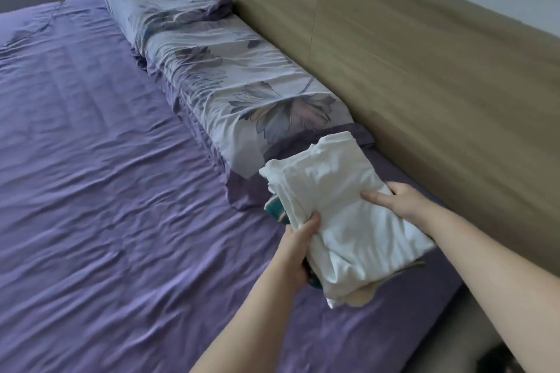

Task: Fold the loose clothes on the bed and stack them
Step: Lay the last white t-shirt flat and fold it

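Though folded, stack [342, 206] between both hands [348, 227].

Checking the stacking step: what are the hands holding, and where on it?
Both hold the stack of folded clothes: left hand grips its left edge, right hand its right edge, thumb on the white top piece.

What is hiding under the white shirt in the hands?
Under the folded white garment, a teal patterned edge peeks out at the left, and a beige bit shows at the bottom. The white cloth covers the rest, so what those pieces are cannot be told.
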A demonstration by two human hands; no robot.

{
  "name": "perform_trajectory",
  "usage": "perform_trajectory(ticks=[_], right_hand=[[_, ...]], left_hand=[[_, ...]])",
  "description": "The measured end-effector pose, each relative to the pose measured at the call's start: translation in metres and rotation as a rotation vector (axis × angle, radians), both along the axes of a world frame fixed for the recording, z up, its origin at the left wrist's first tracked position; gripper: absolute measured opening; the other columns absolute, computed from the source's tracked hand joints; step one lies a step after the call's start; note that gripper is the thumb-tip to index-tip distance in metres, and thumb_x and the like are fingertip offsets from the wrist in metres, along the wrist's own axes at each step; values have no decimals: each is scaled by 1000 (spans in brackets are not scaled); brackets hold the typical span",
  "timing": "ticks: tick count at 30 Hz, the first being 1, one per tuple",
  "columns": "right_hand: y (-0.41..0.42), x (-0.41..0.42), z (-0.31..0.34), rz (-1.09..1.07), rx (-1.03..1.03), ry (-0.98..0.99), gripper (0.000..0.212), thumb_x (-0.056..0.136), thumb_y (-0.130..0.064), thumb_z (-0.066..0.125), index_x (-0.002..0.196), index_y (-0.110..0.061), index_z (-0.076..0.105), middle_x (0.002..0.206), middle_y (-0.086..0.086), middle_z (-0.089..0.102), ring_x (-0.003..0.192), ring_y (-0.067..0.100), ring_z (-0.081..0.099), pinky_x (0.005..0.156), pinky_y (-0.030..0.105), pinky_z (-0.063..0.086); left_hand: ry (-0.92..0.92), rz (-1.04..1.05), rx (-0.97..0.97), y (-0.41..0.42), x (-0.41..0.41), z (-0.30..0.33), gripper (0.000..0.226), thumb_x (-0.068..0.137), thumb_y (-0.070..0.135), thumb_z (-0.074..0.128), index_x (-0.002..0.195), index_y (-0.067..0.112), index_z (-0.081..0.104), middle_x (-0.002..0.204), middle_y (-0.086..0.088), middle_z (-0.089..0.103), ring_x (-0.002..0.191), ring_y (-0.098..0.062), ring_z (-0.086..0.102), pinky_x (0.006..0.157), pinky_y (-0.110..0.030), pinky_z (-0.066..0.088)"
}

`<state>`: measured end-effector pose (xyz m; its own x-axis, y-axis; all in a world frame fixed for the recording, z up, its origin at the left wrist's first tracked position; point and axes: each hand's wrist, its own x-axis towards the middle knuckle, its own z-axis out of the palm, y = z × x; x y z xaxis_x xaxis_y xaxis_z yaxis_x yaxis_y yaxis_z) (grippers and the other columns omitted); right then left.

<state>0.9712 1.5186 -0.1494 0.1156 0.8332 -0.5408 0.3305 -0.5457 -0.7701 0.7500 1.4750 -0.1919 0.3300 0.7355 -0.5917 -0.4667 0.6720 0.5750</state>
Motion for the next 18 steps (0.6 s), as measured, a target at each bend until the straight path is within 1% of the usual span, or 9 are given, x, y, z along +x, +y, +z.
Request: perform_trajectory(ticks=[3, 7, 10, 11, 12, 14, 16, 17, 18], right_hand=[[0, 24, -26, 19, -18, -66, 37, 71, -47, 76, 98, -24, 66, 85, -7, 75, 74, 10, 71, 58, 24, 51], [-1, 34, -59, 78, -6, -136, 34, 75, -47, 72, 100, -26, 61, 96, -10, 69, 77, 0, 64, 60, 19, 46], [0, 30, -68, 110, 19, -254, 48, 80, -44, 68, 117, -17, 54, 110, -3, 63, 88, 10, 58, 70, 26, 42], [0, 27, -68, 117, 21, -298, 57, 81, -44, 67, 127, -15, 48, 122, 2, 59, 100, 16, 56, 78, 29, 41], [0, 25, -66, 137, 35, -357, 68, 82, -43, 66, 137, -15, 38, 136, 5, 50, 115, 22, 52, 87, 32, 40], [-4, 19, -58, 257, 129, -558, 79, 86, -40, 63, 148, -19, 19, 153, 6, 27, 135, 27, 33, 104, 38, 33], [-9, 14, -51, 433, 314, -798, 70, 90, -31, 58, 148, -25, 20, 157, 5, 16, 140, 26, 21, 108, 38, 25], [-11, 11, -49, 511, 409, -866, 63, 91, -26, 56, 146, -26, 26, 157, 5, 16, 142, 25, 17, 109, 39, 25], [-13, 9, -47, 577, 471, -901, 57, 91, -23, 54, 144, -26, 33, 157, 4, 17, 144, 25, 14, 109, 40, 24]], left_hand=[[48, 8, -19, 0, 24, -20, 49, 85, 24, 68, 129, 13, 50, 116, -12, 67, 105, -30, 65, 92, -47, 51], [174, -4, -53, 1, 35, -37, 57, 78, 30, 75, 128, 14, 51, 116, -10, 67, 104, -28, 65, 92, -46, 52], [344, 35, -73, 3, 34, -33, 59, 76, 26, 78, 127, 10, 52, 113, -9, 68, 99, -24, 67, 80, -37, 56], [465, 57, -60, 4, 34, -29, 71, 72, 27, 81, 131, 8, 47, 120, -10, 63, 104, -25, 64, 84, -37, 54], [648, 43, -34, 4, 33, -25, 88, 68, 33, 82, 138, 7, 37, 133, -13, 53, 116, -27, 56, 95, -41, 49], [1120, -82, 45, 4, 31, -11, 117, 67, 48, 78, 150, 12, 4, 155, -15, 13, 140, -31, 24, 114, -43, 25], [1540, -183, 321, 4, 27, 0, 118, 74, 54, 68, 147, 23, -19, 157, -9, -15, 146, -26, -5, 118, -42, 2], [1654, -238, 542, 5, 25, 4, 111, 78, 54, 64, 146, 26, -20, 157, -7, -19, 145, -23, -15, 117, -42, -7], [1695, -329, 772, 6, 25, 6, 102, 82, 55, 58, 147, 29, -16, 158, -5, -18, 143, -22, -22, 115, -42, -14]])
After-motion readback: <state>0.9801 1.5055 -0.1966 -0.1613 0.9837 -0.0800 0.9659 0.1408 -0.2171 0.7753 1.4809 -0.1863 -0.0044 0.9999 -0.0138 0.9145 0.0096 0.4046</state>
